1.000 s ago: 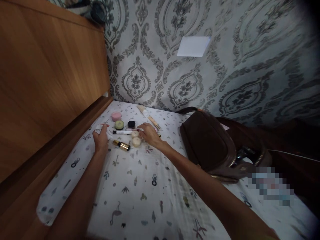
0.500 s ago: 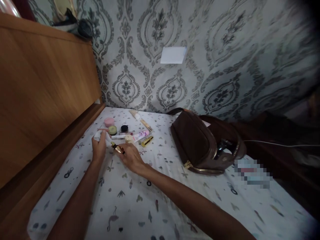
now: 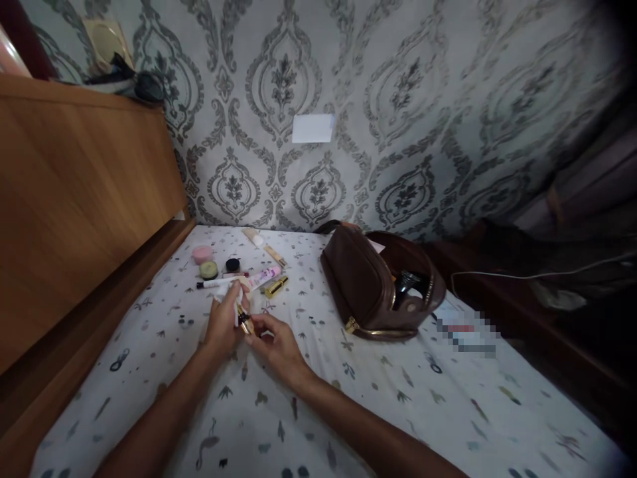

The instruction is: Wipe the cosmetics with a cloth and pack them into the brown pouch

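My left hand (image 3: 221, 325) is closed around a crumpled white wipe (image 3: 227, 293). My right hand (image 3: 279, 344) pinches a small gold-and-black cosmetic tube (image 3: 245, 324) near its lower end. The tube's upper end meets the wipe between the left fingers, and its tip is hidden there. Just beyond the hands lie a white pen-like tube with a black end (image 3: 209, 284), a pink-and-white squeeze tube (image 3: 265, 277) and a gold tube (image 3: 277, 287). A green-lidded jar (image 3: 208, 269), a pink round case (image 3: 202, 255) and a black-lidded pot (image 3: 232, 265) sit farther left.
An open brown bag (image 3: 355, 282) with dark items inside stands to the right on the patterned sheet (image 3: 318, 425). A wooden cabinet (image 3: 89, 192) borders the left side. Near the wall lie a beige tube (image 3: 253, 237) and a slim beige stick (image 3: 275, 255).
Both hands have come nearer to me and closer together, with the wipe now wrapped against the gold-and-black tube's upper end. The view has shifted to the right and up.
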A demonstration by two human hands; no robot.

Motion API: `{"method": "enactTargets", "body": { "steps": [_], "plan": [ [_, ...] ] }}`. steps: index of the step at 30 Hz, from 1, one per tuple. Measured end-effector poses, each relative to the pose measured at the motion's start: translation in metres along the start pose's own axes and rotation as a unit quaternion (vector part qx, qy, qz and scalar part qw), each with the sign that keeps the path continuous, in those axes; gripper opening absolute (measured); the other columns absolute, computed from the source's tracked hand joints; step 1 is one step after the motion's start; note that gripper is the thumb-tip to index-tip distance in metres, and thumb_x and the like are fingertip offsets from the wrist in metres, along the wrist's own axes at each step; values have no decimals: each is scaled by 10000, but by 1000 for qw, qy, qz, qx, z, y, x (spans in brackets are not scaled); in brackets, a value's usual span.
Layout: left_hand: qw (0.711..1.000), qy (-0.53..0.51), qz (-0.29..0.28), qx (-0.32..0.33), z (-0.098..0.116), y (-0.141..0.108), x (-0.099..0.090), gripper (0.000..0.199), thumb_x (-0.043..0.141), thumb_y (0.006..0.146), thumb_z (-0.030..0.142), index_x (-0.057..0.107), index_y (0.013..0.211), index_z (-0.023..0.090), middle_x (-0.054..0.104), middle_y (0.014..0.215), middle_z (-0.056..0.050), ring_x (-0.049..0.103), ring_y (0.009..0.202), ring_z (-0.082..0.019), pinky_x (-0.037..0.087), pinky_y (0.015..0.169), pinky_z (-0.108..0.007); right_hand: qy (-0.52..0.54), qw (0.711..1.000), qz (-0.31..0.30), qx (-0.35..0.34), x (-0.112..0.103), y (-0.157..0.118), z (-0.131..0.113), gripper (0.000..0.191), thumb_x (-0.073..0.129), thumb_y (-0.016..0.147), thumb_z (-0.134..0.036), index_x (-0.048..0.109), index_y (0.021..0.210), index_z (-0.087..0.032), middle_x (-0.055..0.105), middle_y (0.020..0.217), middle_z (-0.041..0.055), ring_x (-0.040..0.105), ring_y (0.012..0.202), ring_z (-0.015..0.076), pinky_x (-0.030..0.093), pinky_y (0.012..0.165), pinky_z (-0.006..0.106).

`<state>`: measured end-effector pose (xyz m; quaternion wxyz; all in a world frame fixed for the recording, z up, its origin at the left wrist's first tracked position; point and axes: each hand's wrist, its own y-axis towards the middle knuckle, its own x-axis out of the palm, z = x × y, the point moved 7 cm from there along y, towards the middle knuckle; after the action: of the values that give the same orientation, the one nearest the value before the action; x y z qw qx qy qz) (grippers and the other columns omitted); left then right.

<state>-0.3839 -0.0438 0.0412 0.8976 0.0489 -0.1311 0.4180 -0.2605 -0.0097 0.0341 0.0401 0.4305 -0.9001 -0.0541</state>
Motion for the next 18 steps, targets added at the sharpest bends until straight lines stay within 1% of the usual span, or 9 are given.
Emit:
{"method": "enactTargets", "body": {
  "steps": [3, 5, 7, 9, 11, 13, 16, 17, 18],
  "plan": [
    [999, -41, 4, -29, -5, -15, 14, 521, 638, 713, 702, 582, 772, 187, 518, 549, 41, 491, 472, -112, 403, 462, -226, 19, 1000, 23, 6, -11, -11, 0, 247, 701, 713, -282, 706, 943, -195, 720, 859, 15, 620, 796, 162, 487, 752, 286],
    [999, -42, 1, -31, -6, -27, 21, 543, 636, 710, 718, 615, 799, 183, 593, 626, 10, 564, 558, -132, 464, 539, -242, 37, 998, 44, 11, -19, -17, 3, 237, 721, 696, -281, 703, 915, -194, 717, 847, 16, 625, 789, 164, 499, 772, 296],
    [999, -1, -16, -34, -10, -38, 27, 575, 619, 713, 745, 665, 846, 187, 674, 741, -32, 642, 690, -178, 523, 652, -282, 60, 996, 65, 17, -26, -22, 7, 253, 746, 660, -267, 690, 897, -198, 701, 847, 11, 629, 782, 161, 510, 761, 291],
    [997, 64, -38, -35, -16, -48, 32, 606, 619, 700, 766, 711, 898, 200, 728, 867, -70, 687, 884, -246, 543, 828, -347, 81, 992, 96, 15, -35, -28, 11, 288, 757, 617, -237, 676, 892, -208, 680, 877, 3, 632, 783, 157, 520, 733, 277],
    [992, 118, -50, -22, -25, -56, 35, 588, 638, 694, 749, 733, 939, 223, 746, 1000, -86, 645, 1121, -298, 476, 1017, -400, 92, 987, 132, 4, -47, -34, 12, 299, 744, 590, -201, 667, 878, -214, 659, 909, -1, 631, 799, 154, 524, 712, 260],
    [984, 166, -60, 0, -35, -63, 38, 527, 627, 732, 703, 737, 980, 252, 742, 1096, -73, 564, 1275, -312, 393, 1121, -440, 93, 982, 162, -13, -59, -40, 8, 276, 719, 594, -179, 664, 862, -212, 644, 885, -6, 624, 807, 149, 519, 714, 248],
    [973, 220, -70, 15, -54, -74, 39, 424, 630, 770, 609, 741, 992, 265, 748, 1096, -74, 509, 1339, -339, 306, 1178, -517, 95, 978, 183, -33, -76, -52, -4, 233, 708, 643, -188, 668, 871, -205, 642, 812, -11, 617, 794, 146, 508, 736, 250],
    [970, 232, -73, 21, -59, -77, 39, 388, 652, 760, 576, 742, 988, 275, 749, 1098, -74, 490, 1355, -353, 270, 1191, -542, 93, 978, 183, -36, -82, -56, -9, 228, 710, 654, -192, 674, 879, -204, 647, 796, -13, 617, 781, 145, 504, 738, 252],
    [966, 244, -84, 35, -62, -80, 40, 357, 695, 721, 542, 743, 972, 293, 752, 1093, -66, 474, 1367, -364, 253, 1198, -552, 86, 980, 177, -37, -87, -60, -13, 230, 713, 662, -192, 684, 890, -205, 655, 791, -13, 619, 772, 146, 502, 741, 254]
  ]
}}
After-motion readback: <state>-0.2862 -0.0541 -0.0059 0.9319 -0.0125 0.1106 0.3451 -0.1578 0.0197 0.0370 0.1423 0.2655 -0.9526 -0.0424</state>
